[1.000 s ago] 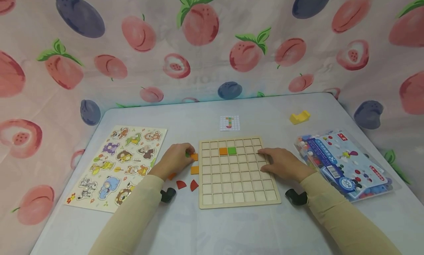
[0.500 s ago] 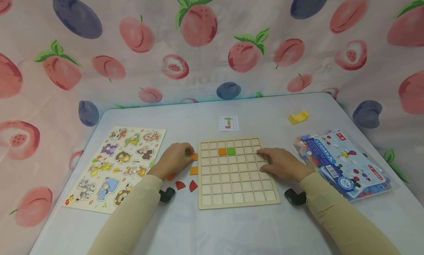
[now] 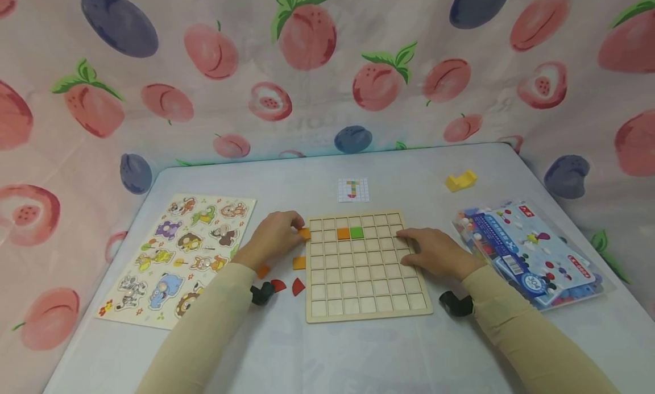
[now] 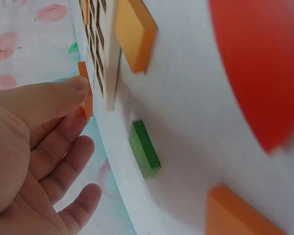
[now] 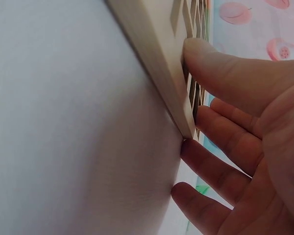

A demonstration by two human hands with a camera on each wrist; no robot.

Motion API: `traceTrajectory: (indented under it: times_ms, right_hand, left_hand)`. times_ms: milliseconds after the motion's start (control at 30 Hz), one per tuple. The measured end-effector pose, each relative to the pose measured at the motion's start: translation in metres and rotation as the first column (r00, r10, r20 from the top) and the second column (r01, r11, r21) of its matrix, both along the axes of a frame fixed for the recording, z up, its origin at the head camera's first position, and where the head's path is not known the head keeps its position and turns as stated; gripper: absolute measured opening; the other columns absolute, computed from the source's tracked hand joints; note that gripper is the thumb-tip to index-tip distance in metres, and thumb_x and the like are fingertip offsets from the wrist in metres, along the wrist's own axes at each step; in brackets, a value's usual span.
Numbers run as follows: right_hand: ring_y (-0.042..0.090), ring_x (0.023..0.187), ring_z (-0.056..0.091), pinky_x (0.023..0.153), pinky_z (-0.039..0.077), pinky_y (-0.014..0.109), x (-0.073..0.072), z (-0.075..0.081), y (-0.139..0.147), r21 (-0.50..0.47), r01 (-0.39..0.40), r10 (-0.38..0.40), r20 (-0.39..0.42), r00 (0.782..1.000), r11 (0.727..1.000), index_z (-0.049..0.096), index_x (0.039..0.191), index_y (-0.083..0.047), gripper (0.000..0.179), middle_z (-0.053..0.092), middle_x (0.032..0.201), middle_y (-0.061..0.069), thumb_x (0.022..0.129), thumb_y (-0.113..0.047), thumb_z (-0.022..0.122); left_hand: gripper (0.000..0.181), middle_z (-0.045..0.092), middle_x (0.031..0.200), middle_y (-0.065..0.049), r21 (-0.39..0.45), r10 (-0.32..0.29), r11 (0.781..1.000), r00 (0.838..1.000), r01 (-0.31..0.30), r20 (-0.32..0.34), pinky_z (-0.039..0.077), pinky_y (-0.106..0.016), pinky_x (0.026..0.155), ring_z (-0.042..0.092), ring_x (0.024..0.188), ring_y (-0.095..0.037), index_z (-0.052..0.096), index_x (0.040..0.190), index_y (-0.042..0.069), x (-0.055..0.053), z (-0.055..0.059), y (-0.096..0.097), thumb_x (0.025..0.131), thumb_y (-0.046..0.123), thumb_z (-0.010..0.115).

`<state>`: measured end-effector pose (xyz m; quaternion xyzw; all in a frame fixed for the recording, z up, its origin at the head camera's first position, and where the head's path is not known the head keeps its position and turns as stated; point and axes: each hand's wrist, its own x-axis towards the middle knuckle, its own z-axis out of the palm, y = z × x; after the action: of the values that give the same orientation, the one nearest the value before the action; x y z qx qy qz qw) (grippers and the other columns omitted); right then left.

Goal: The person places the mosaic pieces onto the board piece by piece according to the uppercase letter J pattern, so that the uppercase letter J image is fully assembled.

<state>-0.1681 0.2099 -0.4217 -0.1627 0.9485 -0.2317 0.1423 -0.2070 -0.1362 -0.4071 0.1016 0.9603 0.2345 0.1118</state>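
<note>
My left hand (image 3: 273,239) pinches an orange square tile (image 4: 88,105) between thumb and fingertips, at the left edge of the wooden grid board (image 3: 360,261). Set in the board's second row are an orange tile (image 3: 343,233) and a green tile (image 3: 356,232), side by side. On the right, my right hand (image 3: 437,251) rests at the board's edge, thumb over the top and fingers loosely extended along the side. Below my left hand a green tile (image 4: 144,151) lies on the table; the hand hides it in the head view.
Left of the board lie an orange tile (image 3: 299,262), another orange tile (image 3: 263,270) and two red quarter-circle pieces (image 3: 298,287). A pattern card (image 3: 353,190) is behind the board. An animal puzzle (image 3: 197,257) flanks it left, a plastic box (image 3: 542,257) right, a yellow block (image 3: 461,181) farther back.
My left hand has moved slightly away from me and toward the board, bringing the orange tile up to its edge. The right hand stays in place.
</note>
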Motion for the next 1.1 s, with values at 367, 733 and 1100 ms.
traceTrajectory:
  times_ms: [367, 733, 1100]
  right_hand:
    - [0.046, 0.132, 0.046, 0.108, 0.036, 0.058, 0.000, -0.001, 0.000, -0.006, -0.003, 0.003, -0.005, 1.000, 1.000, 0.052, 0.142, 0.001, 0.061, 0.053, 0.141, 0.025, 0.091, -0.021, 0.074]
    - [0.046, 0.131, 0.046, 0.107, 0.036, 0.058, -0.001, -0.001, 0.000, -0.001, 0.002, -0.002, -0.006, 1.000, 1.000, 0.052, 0.142, 0.001, 0.060, 0.053, 0.141, 0.024, 0.091, -0.022, 0.075]
    - [0.046, 0.131, 0.046, 0.107, 0.036, 0.059, -0.001, -0.002, 0.000, -0.003, 0.013, -0.013, 0.004, 1.000, 1.000, 0.052, 0.143, -0.001, 0.061, 0.053, 0.141, 0.023, 0.091, -0.023, 0.074]
  left_hand:
    - [0.028, 0.066, 0.108, -0.002, -0.005, -0.041, 0.999, 0.999, 0.041, 0.001, 0.049, -0.037, 0.093, 0.055, 0.098, -0.022, 0.069, 0.113, 0.009, -0.005, 0.001, 0.028, 0.089, 0.020, 0.077]
    - [0.025, 0.065, 0.107, 0.000, 0.015, -0.126, 0.992, 0.992, 0.126, -0.020, 0.049, -0.035, 0.093, 0.054, 0.098, -0.020, 0.069, 0.112, 0.010, -0.008, -0.002, 0.053, 0.091, 0.023, 0.076]
    - [0.023, 0.068, 0.108, -0.001, 0.024, -0.212, 0.977, 0.976, 0.213, -0.051, 0.049, -0.034, 0.093, 0.057, 0.103, -0.021, 0.069, 0.113, 0.008, -0.013, -0.007, 0.069, 0.093, 0.018, 0.072]
